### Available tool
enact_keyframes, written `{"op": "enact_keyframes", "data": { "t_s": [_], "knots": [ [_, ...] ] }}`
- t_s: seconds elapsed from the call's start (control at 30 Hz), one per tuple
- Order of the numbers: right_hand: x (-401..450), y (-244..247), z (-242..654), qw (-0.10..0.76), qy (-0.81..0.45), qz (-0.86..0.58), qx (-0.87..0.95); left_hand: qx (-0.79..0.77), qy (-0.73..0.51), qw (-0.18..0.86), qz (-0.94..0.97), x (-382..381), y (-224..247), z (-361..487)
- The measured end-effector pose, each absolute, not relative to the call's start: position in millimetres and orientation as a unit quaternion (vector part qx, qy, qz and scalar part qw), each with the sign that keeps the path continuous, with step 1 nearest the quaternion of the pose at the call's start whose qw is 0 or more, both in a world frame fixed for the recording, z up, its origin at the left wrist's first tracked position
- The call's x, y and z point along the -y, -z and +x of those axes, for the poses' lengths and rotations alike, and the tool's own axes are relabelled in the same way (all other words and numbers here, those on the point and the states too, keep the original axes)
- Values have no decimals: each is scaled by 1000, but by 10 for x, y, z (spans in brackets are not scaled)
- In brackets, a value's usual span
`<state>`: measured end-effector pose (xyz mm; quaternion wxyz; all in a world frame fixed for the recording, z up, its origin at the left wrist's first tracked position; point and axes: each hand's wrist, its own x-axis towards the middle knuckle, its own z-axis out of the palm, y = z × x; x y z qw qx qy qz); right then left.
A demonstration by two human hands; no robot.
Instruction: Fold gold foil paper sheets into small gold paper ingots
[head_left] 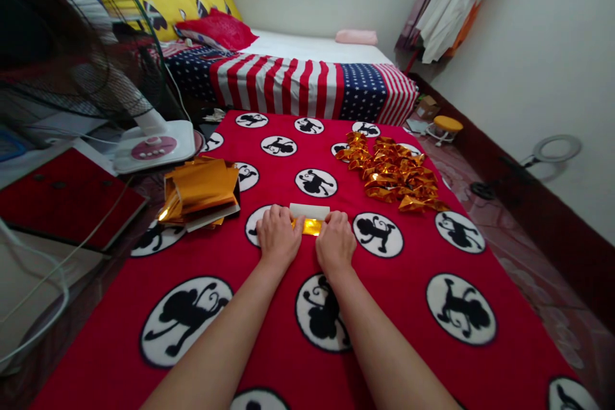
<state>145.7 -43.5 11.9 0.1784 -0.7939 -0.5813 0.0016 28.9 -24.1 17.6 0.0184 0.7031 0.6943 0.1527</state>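
Between my two hands a sheet of gold foil paper (312, 226) lies on the red cloth, partly folded; its pale back shows as a strip along the far side. My left hand (279, 234) grips its left end, with the thumb pressed along the gold fold. At the other end my right hand (335, 240) holds it the same way, fingers curled. Both hands rest low on the cloth. To the left sits a loose stack of flat gold foil sheets (204, 186). Several folded gold foil pieces (391, 170) are heaped at the far right.
The red monkey-print cloth (384, 307) covers the surface before me. A fan (158, 141) stands on the left beside a dark red box (67, 198). Beyond is a bed (288, 80) with a striped cover. A yellow stool (448, 124) and a ring light (557, 148) stand right.
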Motion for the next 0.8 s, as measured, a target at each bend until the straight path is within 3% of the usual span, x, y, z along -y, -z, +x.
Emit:
{"op": "enact_keyframes", "data": {
  "t_s": [0.8],
  "knots": [
    [367,-120,1315,136,46,-807,573,-726,-129,-25,676,254,-161,464]
  ]
}}
